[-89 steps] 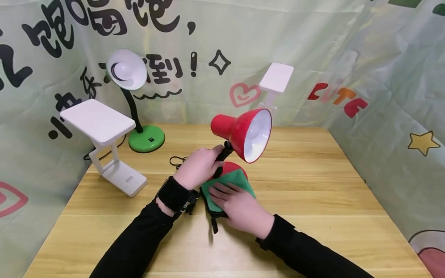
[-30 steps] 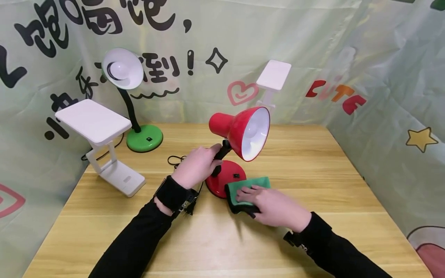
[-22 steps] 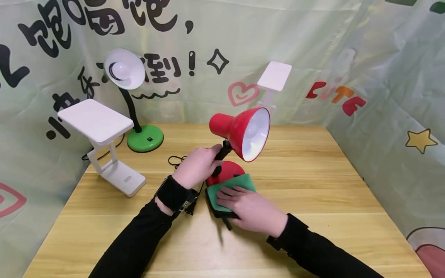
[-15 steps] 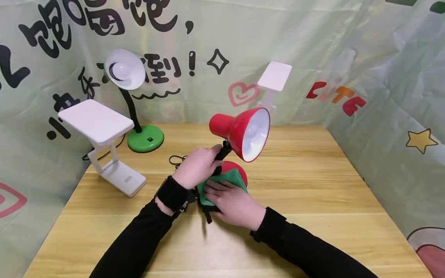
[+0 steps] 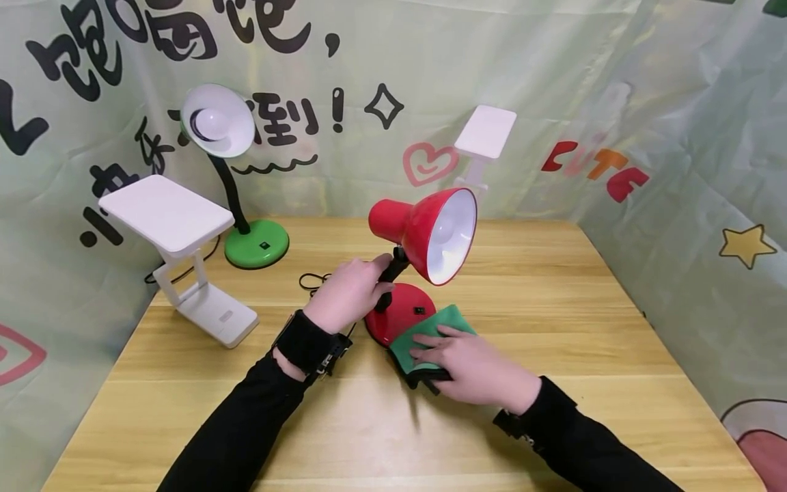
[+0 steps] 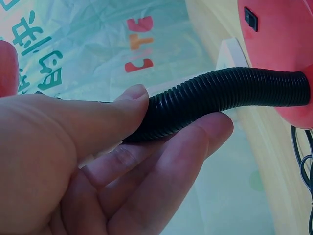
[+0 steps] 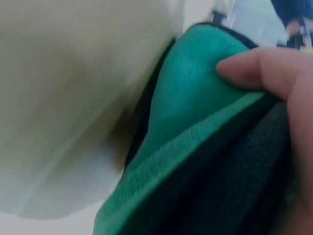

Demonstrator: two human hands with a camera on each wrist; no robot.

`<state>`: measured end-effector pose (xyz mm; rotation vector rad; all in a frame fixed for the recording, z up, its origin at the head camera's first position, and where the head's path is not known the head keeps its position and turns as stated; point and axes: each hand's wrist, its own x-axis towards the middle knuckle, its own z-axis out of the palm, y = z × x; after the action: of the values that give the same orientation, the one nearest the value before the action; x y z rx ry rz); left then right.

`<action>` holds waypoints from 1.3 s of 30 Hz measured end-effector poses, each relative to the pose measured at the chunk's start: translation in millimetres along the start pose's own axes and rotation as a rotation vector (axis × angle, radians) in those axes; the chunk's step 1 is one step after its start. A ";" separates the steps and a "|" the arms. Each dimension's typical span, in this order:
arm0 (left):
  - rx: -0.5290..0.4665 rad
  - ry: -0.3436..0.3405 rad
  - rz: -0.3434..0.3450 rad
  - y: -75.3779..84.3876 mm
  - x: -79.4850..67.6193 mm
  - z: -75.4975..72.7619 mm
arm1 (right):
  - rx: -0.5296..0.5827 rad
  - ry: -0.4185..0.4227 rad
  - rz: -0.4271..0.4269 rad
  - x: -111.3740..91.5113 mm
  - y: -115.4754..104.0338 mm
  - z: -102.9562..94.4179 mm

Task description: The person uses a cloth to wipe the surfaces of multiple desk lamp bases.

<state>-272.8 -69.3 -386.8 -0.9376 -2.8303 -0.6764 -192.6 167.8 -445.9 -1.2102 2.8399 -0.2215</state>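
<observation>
A red desk lamp stands at mid-table in the head view, its shade facing right. Around its black ribbed neck my left hand curls thumb and fingers, as the left wrist view shows close up. A green cloth with a dark underside lies at the front right edge of the lamp's round red base. My right hand holds the cloth, its fingers spread over the top. In the right wrist view a digit presses on the folded cloth; the other fingers are hidden there.
A white folding lamp stands on the left, with a green-based lamp behind it. Another white lamp is at the back, partly behind the red shade. A black cord lies near my left hand. Printed fabric walls enclose the table.
My right hand has slid the cloth back and forth over the front of the base, lately rightward, uncovering the base and its switch. My left hand keeps its hold on the neck.
</observation>
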 end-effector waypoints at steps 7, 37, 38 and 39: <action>-0.008 -0.006 -0.004 -0.4 -0.3 -0.2 | 0.116 -0.017 0.162 -14.7 39.1 -8.3; 0.003 0.012 0.010 -1.1 0.5 0.5 | 0.188 0.004 0.088 35.5 32.3 -7.8; 0.003 0.012 0.009 -1.0 0.5 0.7 | 0.193 -0.020 0.071 29.9 30.1 -10.2; 0.003 0.012 0.006 -1.0 0.5 0.9 | 0.209 -0.041 0.054 24.6 28.2 -12.8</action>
<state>-273.7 -69.4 -388.0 -0.9379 -2.8158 -0.6743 -231.0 170.8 -437.1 -1.0822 2.7279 -0.4722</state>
